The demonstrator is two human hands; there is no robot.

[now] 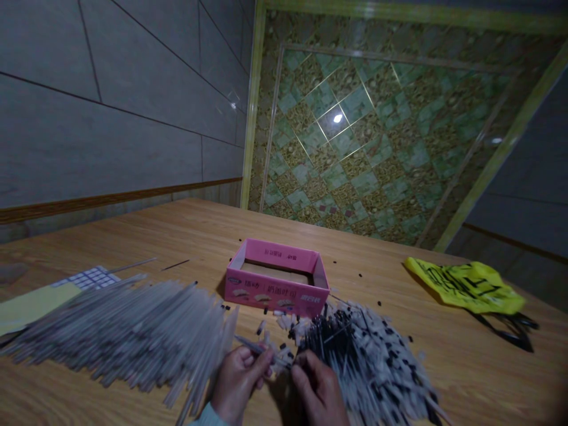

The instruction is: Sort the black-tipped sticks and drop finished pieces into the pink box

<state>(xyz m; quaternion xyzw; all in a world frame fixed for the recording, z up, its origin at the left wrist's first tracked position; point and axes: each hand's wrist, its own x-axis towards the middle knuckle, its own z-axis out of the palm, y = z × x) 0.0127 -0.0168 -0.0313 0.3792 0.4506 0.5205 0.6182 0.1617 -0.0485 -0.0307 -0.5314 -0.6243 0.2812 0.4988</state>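
Observation:
My left hand [244,377] is closed around a thin, greyish see-through tube [252,345], which slants down toward the right. At that tube's lower right end, the fingers of my right hand [316,387] are pinched together; what they hold is too small and blurred to make out. A large heap of long clear tubes [128,331] lies beside my left hand. Close to my right hand is a pile of thin pieces with black and whitish ends [368,355]. Small black and clear bits [284,331] are scattered just beyond my fingers.
A pink open-topped box [275,291] stands on the wooden table [177,222] ahead of my hands. To the right lies a yellow bag with black print [465,287]; at left are a pale yellow sheet [35,307] and a checked blue-and-white piece [91,278]. Tiled walls border the table.

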